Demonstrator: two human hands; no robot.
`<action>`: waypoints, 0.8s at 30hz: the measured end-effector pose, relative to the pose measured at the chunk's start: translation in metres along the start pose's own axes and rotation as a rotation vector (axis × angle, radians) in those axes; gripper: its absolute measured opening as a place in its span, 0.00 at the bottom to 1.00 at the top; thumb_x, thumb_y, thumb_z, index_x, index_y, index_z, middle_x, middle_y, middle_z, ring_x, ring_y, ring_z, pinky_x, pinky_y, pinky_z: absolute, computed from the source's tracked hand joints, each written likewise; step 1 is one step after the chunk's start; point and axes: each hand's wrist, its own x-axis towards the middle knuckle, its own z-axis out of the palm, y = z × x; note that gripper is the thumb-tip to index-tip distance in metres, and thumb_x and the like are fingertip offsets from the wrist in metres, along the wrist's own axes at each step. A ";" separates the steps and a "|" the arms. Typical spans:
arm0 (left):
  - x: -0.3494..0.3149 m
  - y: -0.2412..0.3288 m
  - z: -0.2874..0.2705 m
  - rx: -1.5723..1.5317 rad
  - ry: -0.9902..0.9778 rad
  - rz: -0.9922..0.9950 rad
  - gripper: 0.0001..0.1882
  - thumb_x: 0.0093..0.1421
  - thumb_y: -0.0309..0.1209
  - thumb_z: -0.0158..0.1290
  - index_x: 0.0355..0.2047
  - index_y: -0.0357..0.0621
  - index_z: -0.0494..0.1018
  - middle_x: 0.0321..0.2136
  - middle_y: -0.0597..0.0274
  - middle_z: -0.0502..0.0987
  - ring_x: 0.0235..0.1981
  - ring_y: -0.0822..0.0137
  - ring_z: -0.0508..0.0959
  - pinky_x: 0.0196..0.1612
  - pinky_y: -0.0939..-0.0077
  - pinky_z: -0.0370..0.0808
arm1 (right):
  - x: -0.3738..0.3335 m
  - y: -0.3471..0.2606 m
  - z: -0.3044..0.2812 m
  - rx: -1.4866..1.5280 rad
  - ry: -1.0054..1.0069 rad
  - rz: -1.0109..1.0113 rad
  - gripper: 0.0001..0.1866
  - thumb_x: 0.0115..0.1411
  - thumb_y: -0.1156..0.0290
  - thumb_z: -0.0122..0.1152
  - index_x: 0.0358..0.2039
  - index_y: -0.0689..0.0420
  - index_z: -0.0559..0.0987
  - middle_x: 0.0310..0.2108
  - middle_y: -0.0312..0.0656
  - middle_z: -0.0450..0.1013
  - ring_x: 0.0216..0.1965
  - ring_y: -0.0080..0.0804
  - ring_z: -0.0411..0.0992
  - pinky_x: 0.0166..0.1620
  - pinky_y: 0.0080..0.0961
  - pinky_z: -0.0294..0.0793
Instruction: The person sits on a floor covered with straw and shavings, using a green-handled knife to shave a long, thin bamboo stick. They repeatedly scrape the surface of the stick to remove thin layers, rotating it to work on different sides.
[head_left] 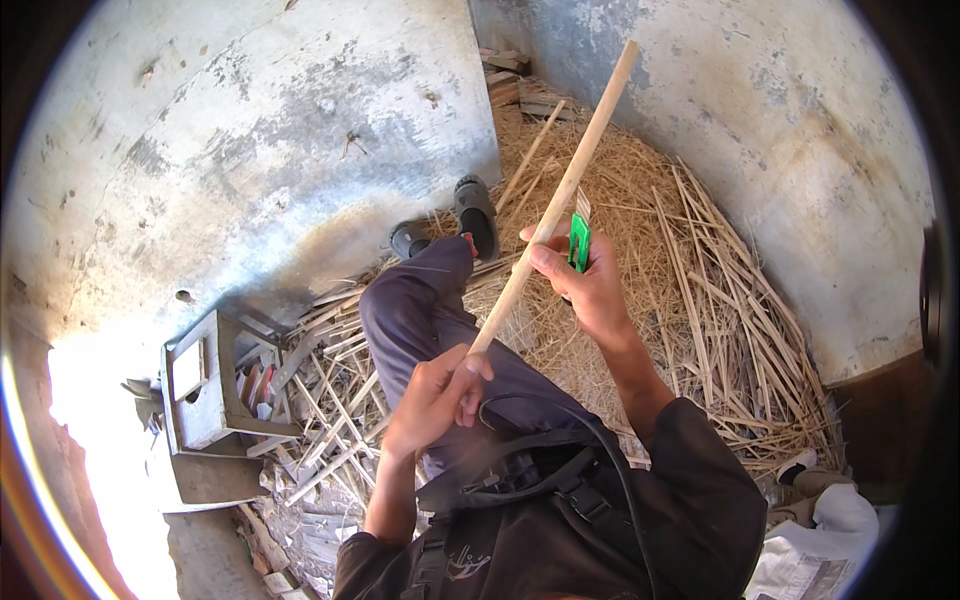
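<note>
A long pale wooden stick [560, 197] slants up and to the right in front of me. My left hand [437, 395] is wrapped round its lower end, above my thigh. Higher up, my right hand [590, 278] holds a green utility knife [579, 242] with its blade end pointing up and away. The right thumb and forefinger also touch the stick near its middle. The knife stands beside the stick on its right side. The stick's far end is free, in front of the wall.
Straw and shavings [610, 180] cover the floor, with many thin wooden strips [735, 330] along the right wall. A small wooden cabinet [205, 385] stands at the left near a bright opening. My bent legs [425, 300] lie beneath the stick. A white sack [820, 545] is at lower right.
</note>
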 end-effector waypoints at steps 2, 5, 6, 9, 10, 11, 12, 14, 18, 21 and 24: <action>0.000 0.007 0.000 0.030 0.036 -0.025 0.21 0.84 0.43 0.44 0.42 0.39 0.77 0.17 0.68 0.72 0.16 0.77 0.73 0.21 0.79 0.71 | -0.001 -0.001 -0.002 -0.061 0.026 -0.024 0.13 0.70 0.69 0.72 0.51 0.62 0.88 0.35 0.37 0.85 0.32 0.14 0.74 0.36 0.18 0.70; 0.000 0.012 0.001 0.101 0.084 -0.025 0.20 0.83 0.41 0.45 0.41 0.40 0.78 0.15 0.68 0.71 0.13 0.77 0.72 0.20 0.78 0.68 | -0.001 0.006 -0.004 -0.170 0.073 -0.096 0.11 0.70 0.70 0.73 0.49 0.60 0.88 0.32 0.33 0.85 0.25 0.08 0.65 0.29 0.16 0.60; 0.001 0.014 0.002 0.131 0.093 -0.021 0.20 0.83 0.41 0.46 0.41 0.40 0.78 0.15 0.68 0.71 0.13 0.77 0.72 0.20 0.78 0.68 | -0.002 0.006 -0.004 -0.172 0.091 -0.100 0.11 0.69 0.70 0.73 0.49 0.60 0.88 0.31 0.32 0.85 0.24 0.07 0.62 0.28 0.16 0.57; 0.001 0.018 0.001 0.192 0.117 -0.020 0.19 0.83 0.41 0.46 0.41 0.40 0.79 0.14 0.67 0.71 0.13 0.77 0.71 0.20 0.77 0.67 | -0.004 0.007 -0.004 -0.189 0.102 -0.126 0.10 0.68 0.71 0.74 0.48 0.60 0.89 0.30 0.32 0.85 0.21 0.06 0.57 0.25 0.15 0.52; 0.002 0.018 0.001 0.207 0.124 -0.020 0.19 0.83 0.41 0.47 0.41 0.40 0.79 0.14 0.67 0.70 0.13 0.77 0.71 0.20 0.76 0.67 | -0.004 0.008 -0.005 -0.198 0.099 -0.139 0.10 0.68 0.71 0.74 0.48 0.60 0.89 0.29 0.32 0.85 0.20 0.05 0.56 0.24 0.15 0.51; 0.002 0.018 0.001 0.200 0.123 -0.021 0.19 0.82 0.41 0.47 0.41 0.40 0.79 0.14 0.66 0.70 0.12 0.77 0.71 0.20 0.76 0.67 | -0.004 0.009 -0.005 -0.200 0.101 -0.147 0.10 0.68 0.72 0.74 0.48 0.60 0.89 0.29 0.32 0.85 0.20 0.05 0.55 0.24 0.16 0.50; 0.002 0.018 0.001 0.193 0.124 -0.023 0.19 0.82 0.41 0.47 0.41 0.41 0.79 0.14 0.66 0.70 0.12 0.76 0.71 0.20 0.76 0.67 | -0.003 0.010 -0.005 -0.201 0.102 -0.154 0.10 0.68 0.72 0.74 0.47 0.60 0.89 0.29 0.32 0.85 0.20 0.06 0.55 0.24 0.16 0.50; 0.004 0.017 0.000 0.205 0.115 -0.010 0.19 0.83 0.42 0.46 0.41 0.41 0.79 0.14 0.67 0.70 0.12 0.77 0.70 0.19 0.76 0.66 | -0.003 0.014 -0.006 -0.203 0.107 -0.161 0.10 0.67 0.72 0.74 0.47 0.60 0.89 0.29 0.32 0.84 0.20 0.06 0.54 0.23 0.16 0.50; 0.013 0.006 -0.003 0.260 0.097 0.034 0.21 0.84 0.43 0.45 0.42 0.41 0.79 0.13 0.69 0.69 0.12 0.80 0.68 0.19 0.78 0.64 | -0.006 0.024 -0.012 -0.227 0.126 -0.160 0.09 0.67 0.73 0.74 0.47 0.60 0.89 0.28 0.30 0.83 0.20 0.06 0.53 0.23 0.17 0.49; 0.017 0.004 -0.002 0.253 0.092 0.058 0.21 0.84 0.43 0.45 0.41 0.40 0.79 0.13 0.70 0.68 0.13 0.80 0.67 0.19 0.78 0.63 | -0.005 0.018 -0.019 -0.283 0.092 -0.145 0.11 0.69 0.71 0.73 0.48 0.61 0.88 0.27 0.30 0.82 0.21 0.07 0.59 0.25 0.17 0.56; 0.015 0.003 -0.002 0.218 0.084 0.037 0.20 0.83 0.42 0.46 0.41 0.40 0.79 0.15 0.68 0.68 0.16 0.76 0.67 0.24 0.76 0.65 | -0.002 0.010 -0.018 -0.184 0.058 -0.075 0.13 0.71 0.68 0.70 0.51 0.62 0.87 0.28 0.31 0.81 0.25 0.12 0.69 0.32 0.18 0.67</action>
